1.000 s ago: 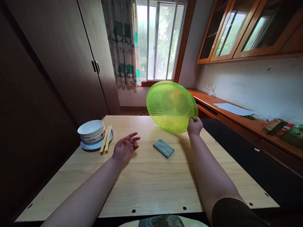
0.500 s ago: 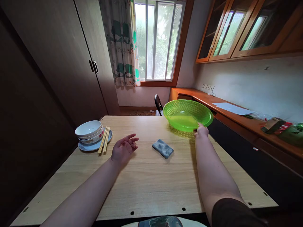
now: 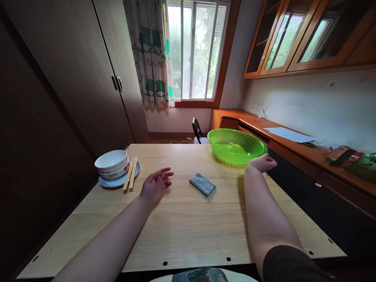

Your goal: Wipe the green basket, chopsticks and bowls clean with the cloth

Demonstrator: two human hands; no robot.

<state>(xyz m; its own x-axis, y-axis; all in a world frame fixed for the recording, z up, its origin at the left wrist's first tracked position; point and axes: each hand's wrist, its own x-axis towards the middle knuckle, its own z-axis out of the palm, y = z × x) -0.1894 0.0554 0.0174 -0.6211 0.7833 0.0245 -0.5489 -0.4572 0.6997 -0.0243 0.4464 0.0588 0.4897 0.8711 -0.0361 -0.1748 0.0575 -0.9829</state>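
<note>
A green translucent plastic basin sits at the far right of the wooden table. My right hand is at the basin's near right side, wrist bent and loosely curled fingers pointing right, off the rim. My left hand rests palm up near the table's middle, fingers loosely apart, holding nothing. Between the two hands lies a folded grey-blue cloth. Left of my left hand, stacked white bowls stand on a blue-rimmed plate, with wooden chopsticks leaning across its right edge.
Beyond the table's far edge stands a dark folding chair. Along the right wall runs an orange-brown desk bearing white papers and packages. A tall dark wardrobe flanks the left side.
The basin has gone down onto the table and slightly right. My right hand has let go of its rim and turned outward to the right. My left hand has hardly moved.
</note>
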